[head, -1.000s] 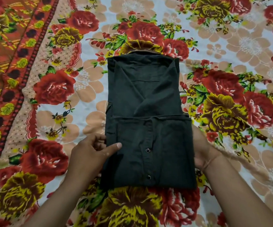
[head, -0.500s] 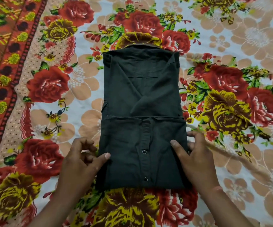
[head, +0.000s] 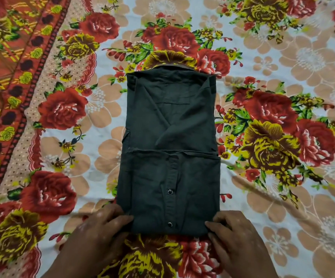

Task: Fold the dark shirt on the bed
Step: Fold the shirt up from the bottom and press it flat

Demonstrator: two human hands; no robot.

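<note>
dark shirt | folded rectangle, flat | bed centre, collar far

no legible text, labels or numbers

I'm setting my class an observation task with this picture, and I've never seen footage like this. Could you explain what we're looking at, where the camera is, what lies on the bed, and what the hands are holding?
There is no machine here: a person is working with two bare hands. The single picture comes from a wide-angle camera worn on the person's head, looking forward and down, so the arms enter from the bottom edge.

The surface is a bed covered by a floral bedsheet with red and yellow roses. On it lies a dark shirt, already folded into a narrow rectangle, collar at the far end, with the lower part doubled up so two snap buttons show.

The left hand and the right hand each grip a near corner of the shirt, fingers curled around its bottom edge. Probably they are about to fold it again.
</note>
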